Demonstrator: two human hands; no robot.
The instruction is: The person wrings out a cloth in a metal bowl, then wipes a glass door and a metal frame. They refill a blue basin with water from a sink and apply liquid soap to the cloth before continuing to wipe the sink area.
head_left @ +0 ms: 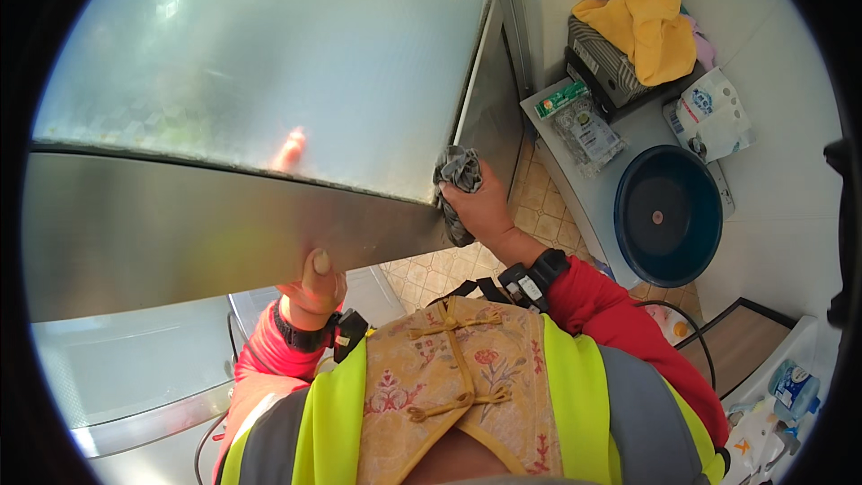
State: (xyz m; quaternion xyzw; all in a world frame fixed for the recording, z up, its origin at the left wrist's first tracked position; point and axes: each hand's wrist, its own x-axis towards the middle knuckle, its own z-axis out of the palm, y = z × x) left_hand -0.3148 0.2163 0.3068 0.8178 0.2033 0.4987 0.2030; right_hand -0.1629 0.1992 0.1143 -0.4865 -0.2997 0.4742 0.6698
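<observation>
Metal panel (206, 220): left fingers (320, 262) grip its edge; right fingers (461, 199) clutch cloth (458, 169).

Grey cloth (459, 170) — in right grip (482, 207) — at metal frame (224, 224)

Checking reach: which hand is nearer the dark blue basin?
Right: the right hand, holding a gray cloth, is left of the dark blue basin; the left hand, at the metal panel's lower edge, is farther left.
</observation>
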